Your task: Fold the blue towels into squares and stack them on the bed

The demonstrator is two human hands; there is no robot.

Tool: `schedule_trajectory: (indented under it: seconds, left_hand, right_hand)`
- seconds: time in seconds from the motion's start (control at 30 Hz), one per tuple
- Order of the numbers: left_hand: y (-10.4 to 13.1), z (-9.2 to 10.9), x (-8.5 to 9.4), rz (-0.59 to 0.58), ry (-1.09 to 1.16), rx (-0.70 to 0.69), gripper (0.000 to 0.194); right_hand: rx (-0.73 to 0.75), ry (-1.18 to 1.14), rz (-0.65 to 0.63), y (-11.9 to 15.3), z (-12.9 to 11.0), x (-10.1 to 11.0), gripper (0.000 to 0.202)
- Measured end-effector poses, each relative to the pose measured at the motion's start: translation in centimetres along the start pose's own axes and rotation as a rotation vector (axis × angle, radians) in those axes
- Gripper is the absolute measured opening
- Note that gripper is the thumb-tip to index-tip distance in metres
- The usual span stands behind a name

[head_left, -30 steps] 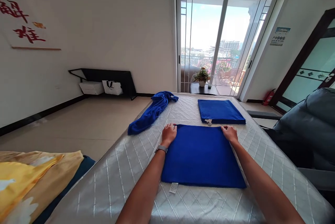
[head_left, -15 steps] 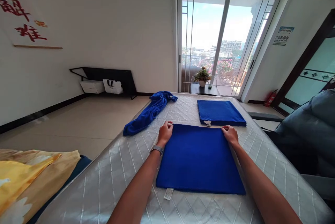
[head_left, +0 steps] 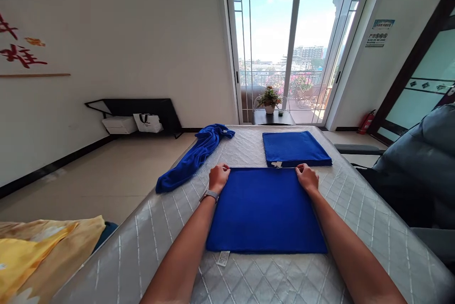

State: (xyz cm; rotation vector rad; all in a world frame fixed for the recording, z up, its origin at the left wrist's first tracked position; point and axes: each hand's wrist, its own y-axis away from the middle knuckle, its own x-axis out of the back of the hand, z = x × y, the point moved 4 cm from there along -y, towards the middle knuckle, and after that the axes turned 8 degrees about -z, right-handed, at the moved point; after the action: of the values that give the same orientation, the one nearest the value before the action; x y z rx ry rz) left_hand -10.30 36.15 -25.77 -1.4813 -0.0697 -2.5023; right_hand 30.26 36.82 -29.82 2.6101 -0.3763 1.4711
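A blue cloth (head_left: 266, 211) lies flat as a near-square on the quilted silver mattress (head_left: 277, 278), with a white tag (head_left: 223, 258) sticking out at its near left edge. My left hand (head_left: 218, 178) pinches its far left corner, and my right hand (head_left: 307, 178) pinches the far right corner. Just beyond it rests a folded stack of blue cloth (head_left: 296, 147), a small tag at its near edge. A crumpled blue cloth (head_left: 195, 159) lies loose at the mattress's far left, touched by neither hand.
Patterned yellow bedding (head_left: 46, 256) is at the lower left. A black rack (head_left: 142, 110) holding a white box and bag stands by the wall. Beyond the mattress is a small table (head_left: 272, 117) with a potted plant. A dark padded chair (head_left: 423, 162) stands at the right.
The camera view has shifted slightly, so the room and cloths appear displaced. Both hands still pinch the far corners, and the cloth's far edge looks straighter.
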Motion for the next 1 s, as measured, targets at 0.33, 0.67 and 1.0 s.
schedule_trajectory:
  seconds: [0.33, 0.67, 1.0]
  left_hand:
    - [2.3, 3.9, 0.8, 0.075, -0.166, -0.185, 0.033]
    - [11.7, 19.2, -11.1, -0.111, -0.219, -0.695, 0.042]
    - [5.6, 6.8, -5.4, -0.188, -0.313, -0.249, 0.067]
  right_hand:
    - [0.205, 0.130, 0.094, 3.4, -2.2, 1.3, 0.040]
    - [0.329, 0.410, -0.257, 5.7, -2.9, -2.4, 0.065]
    - [0.270, 0.324, -0.229, 6.0, -3.4, -1.9, 0.069]
